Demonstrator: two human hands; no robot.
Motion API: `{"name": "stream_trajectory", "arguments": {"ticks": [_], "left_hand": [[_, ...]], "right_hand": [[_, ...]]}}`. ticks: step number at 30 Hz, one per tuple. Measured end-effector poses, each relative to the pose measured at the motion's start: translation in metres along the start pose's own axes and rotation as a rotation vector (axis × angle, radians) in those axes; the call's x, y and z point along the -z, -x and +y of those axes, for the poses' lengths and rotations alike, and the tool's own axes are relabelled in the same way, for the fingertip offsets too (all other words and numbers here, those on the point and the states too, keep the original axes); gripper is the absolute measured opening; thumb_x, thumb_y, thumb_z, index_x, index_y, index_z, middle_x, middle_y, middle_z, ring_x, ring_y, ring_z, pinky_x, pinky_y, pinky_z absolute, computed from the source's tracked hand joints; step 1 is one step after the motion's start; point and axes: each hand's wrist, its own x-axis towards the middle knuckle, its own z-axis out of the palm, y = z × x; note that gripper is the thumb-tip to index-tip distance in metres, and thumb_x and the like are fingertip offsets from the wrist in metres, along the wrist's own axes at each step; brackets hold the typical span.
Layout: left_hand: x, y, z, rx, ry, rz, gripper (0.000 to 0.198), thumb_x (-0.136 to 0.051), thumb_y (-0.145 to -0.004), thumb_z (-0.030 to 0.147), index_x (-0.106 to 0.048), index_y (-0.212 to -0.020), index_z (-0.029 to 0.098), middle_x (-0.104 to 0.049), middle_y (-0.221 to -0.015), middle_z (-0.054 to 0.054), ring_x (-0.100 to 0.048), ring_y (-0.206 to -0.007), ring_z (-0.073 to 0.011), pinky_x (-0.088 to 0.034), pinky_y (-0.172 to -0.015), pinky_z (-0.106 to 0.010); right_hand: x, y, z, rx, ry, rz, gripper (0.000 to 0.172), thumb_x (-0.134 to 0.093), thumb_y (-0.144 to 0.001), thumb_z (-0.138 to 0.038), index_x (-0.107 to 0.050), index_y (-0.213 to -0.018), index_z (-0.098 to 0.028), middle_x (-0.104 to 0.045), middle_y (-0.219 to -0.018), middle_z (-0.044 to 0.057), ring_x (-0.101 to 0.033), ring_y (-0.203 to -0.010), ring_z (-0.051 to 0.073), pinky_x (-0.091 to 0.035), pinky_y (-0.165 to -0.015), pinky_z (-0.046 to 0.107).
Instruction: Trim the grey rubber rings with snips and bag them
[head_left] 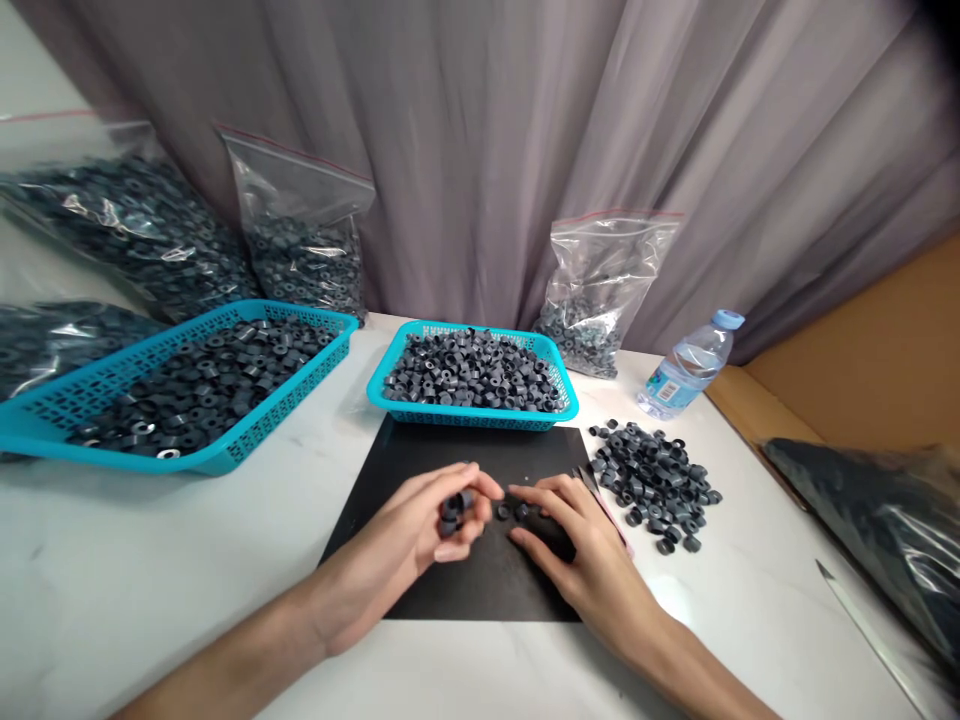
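My left hand (pixel 420 540) is curled over the black mat (pixel 450 590), its fingers closed on a few small dark grey rubber rings (pixel 454 510). Close beside it, my right hand (pixel 574 545) rests on the mat with fingers bent, fingertips touching two or three loose rings (pixel 512 511). A thin blade-like tool (pixel 600 495) seems to lie under or in this hand; I cannot make out its grip. A loose pile of the same rings (pixel 652 480) lies on the white table just right of the mat.
Two turquoise baskets hold rings: a small one (pixel 551 410) behind the mat, a large one (pixel 225 455) at left. Zip bags of rings (pixel 300 250) (pixel 600 290) lean against the grey curtain. A water bottle (pixel 686 370) lies at right, beside a cardboard box (pixel 862 360) and dark bag (pixel 885 520).
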Motion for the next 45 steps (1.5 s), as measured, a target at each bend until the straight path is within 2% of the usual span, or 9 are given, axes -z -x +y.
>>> {"name": "stream_trajectory", "arguments": {"ticks": [4, 8, 15, 22, 28, 31, 34, 37, 45], "left_hand": [[0.011, -0.007, 0.011, -0.052, 0.024, 0.129, 0.024, -0.066, -0.091, 0.031, -0.058, -0.075, 0.015, -0.042, -0.073, 0.003, -0.029, -0.058, -0.0073, -0.021, -0.047, -0.018], [0.018, -0.011, 0.013, -0.048, -0.084, 0.104, 0.028, -0.064, -0.091, 0.04, -0.056, -0.078, 0.016, -0.034, -0.069, 0.006, -0.022, -0.056, -0.008, -0.018, -0.047, -0.019], [0.018, -0.008, -0.008, -0.443, -1.056, 0.143, 0.024, -0.063, -0.091, 0.046, -0.065, -0.085, 0.023, -0.046, -0.069, 0.004, -0.047, -0.064, -0.0142, -0.035, -0.063, -0.026], [0.02, -0.008, -0.032, -0.542, -1.454, 0.121, 0.028, -0.062, -0.092, 0.042, -0.07, -0.113, 0.024, -0.069, -0.109, -0.009, -0.059, -0.109, -0.0321, -0.043, -0.089, -0.039], [0.011, -0.004, -0.028, -0.615, -1.377, 0.167, 0.028, -0.058, -0.094, 0.045, -0.071, -0.108, 0.024, -0.069, -0.1, -0.008, -0.061, -0.1, -0.0296, -0.044, -0.084, -0.037], [0.002, 0.001, -0.019, -0.536, -1.229, 0.16, 0.027, -0.054, -0.096, 0.048, -0.068, -0.103, 0.026, -0.061, -0.082, -0.002, -0.06, -0.084, -0.0236, -0.043, -0.076, -0.033], [-0.006, 0.008, -0.012, -0.408, -1.064, 0.081, 0.029, -0.045, -0.101, 0.048, -0.065, -0.108, 0.028, -0.063, -0.091, -0.001, -0.061, -0.093, -0.0219, -0.043, -0.084, -0.031], [-0.011, 0.013, -0.01, -0.33, -0.96, 0.016, 0.031, -0.041, -0.103, 0.048, -0.064, -0.107, 0.027, -0.067, -0.104, -0.003, -0.062, -0.099, -0.0216, -0.042, -0.088, -0.03], [-0.004, 0.002, -0.021, -0.261, -0.643, -0.039, 0.032, -0.054, -0.098, 0.049, -0.065, -0.087, 0.021, -0.069, -0.08, 0.0, -0.061, -0.081, -0.0175, -0.041, -0.075, -0.026]], "right_hand": [[0.0, -0.001, -0.001, 0.008, -0.016, 0.006, 0.021, -0.057, -0.099, -0.019, -0.065, -0.118, -0.024, -0.063, -0.106, 0.007, -0.061, -0.1, 0.023, -0.054, -0.086, 0.037], [0.001, -0.001, -0.001, 0.01, -0.046, 0.04, 0.014, -0.057, -0.099, -0.017, -0.065, -0.109, -0.022, -0.064, -0.102, 0.006, -0.062, -0.096, 0.022, -0.054, -0.082, 0.034], [-0.003, -0.001, -0.003, 0.063, -0.059, 0.049, 0.01, -0.057, -0.099, -0.016, -0.059, -0.107, -0.022, -0.064, -0.107, 0.006, -0.062, -0.101, 0.021, -0.054, -0.085, 0.034], [-0.01, -0.007, -0.006, 0.206, -0.027, 0.027, 0.019, -0.049, -0.1, -0.009, -0.061, -0.106, -0.022, -0.069, -0.108, 0.007, -0.065, -0.098, 0.021, -0.057, -0.082, 0.034], [-0.003, -0.013, -0.011, 0.181, -0.187, 0.15, 0.018, -0.055, -0.098, -0.01, -0.064, -0.107, -0.022, -0.069, -0.099, 0.005, -0.066, -0.089, 0.018, -0.057, -0.079, 0.029], [0.004, -0.012, -0.019, 0.191, -0.296, 0.223, 0.017, -0.06, -0.096, -0.011, -0.065, -0.108, -0.022, -0.07, -0.098, 0.004, -0.066, -0.085, 0.017, -0.056, -0.076, 0.027], [0.007, -0.007, -0.024, 0.254, -0.343, 0.233, 0.021, -0.058, -0.096, -0.008, -0.064, -0.111, -0.022, -0.07, -0.104, 0.006, -0.067, -0.092, 0.018, -0.056, -0.082, 0.029], [0.005, -0.002, -0.025, 0.31, -0.332, 0.239, 0.027, -0.057, -0.095, -0.004, -0.063, -0.115, -0.021, -0.069, -0.106, 0.008, -0.068, -0.098, 0.019, -0.057, -0.085, 0.029], [0.0, 0.004, -0.018, 0.348, -0.158, 0.338, 0.032, -0.06, -0.093, -0.002, -0.064, -0.118, -0.021, -0.066, -0.115, 0.011, -0.067, -0.102, 0.019, -0.058, -0.087, 0.029]]}}
